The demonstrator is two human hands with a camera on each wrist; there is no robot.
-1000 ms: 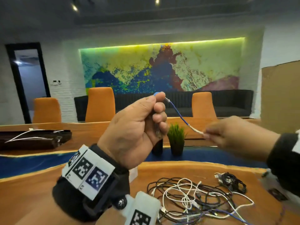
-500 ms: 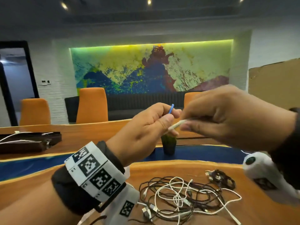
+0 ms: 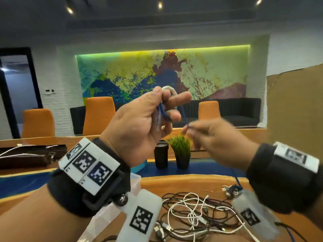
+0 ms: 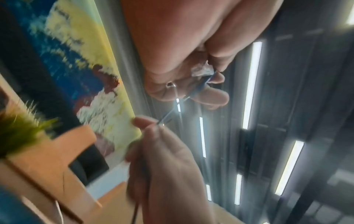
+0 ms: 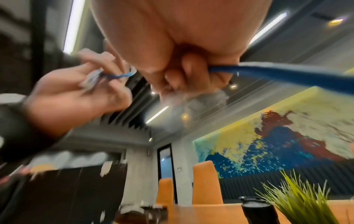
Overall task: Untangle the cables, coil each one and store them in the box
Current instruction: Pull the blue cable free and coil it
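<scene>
My left hand (image 3: pixel 148 119) is raised at chest height and holds a blue cable (image 3: pixel 163 113) whose white section (image 3: pixel 170 89) loops over its fingers; a clear plug (image 5: pixel 91 80) lies in its palm. My right hand (image 3: pixel 215 137), blurred, pinches the same blue cable (image 5: pixel 287 74) just right of the left fingers, and the cable runs down past the right wrist. Below on the wooden table (image 3: pixel 201 184) lies a tangle of black and white cables (image 3: pixel 197 215). A clear plastic box (image 3: pixel 134 180) shows partly under my left wrist.
A black cup (image 3: pixel 161 157) and a small potted grass plant (image 3: pixel 181 152) stand behind the hands on the table's blue strip. A cardboard sheet (image 3: pixel 295 119) rises at the right. A dark case (image 3: pixel 29 157) with white cables lies far left. Orange chairs stand beyond.
The left hand has opened its fingers somewhat and now carries a loop of cable round them. The right hand dropped lower and to the right, drawing the blue cable with it.
</scene>
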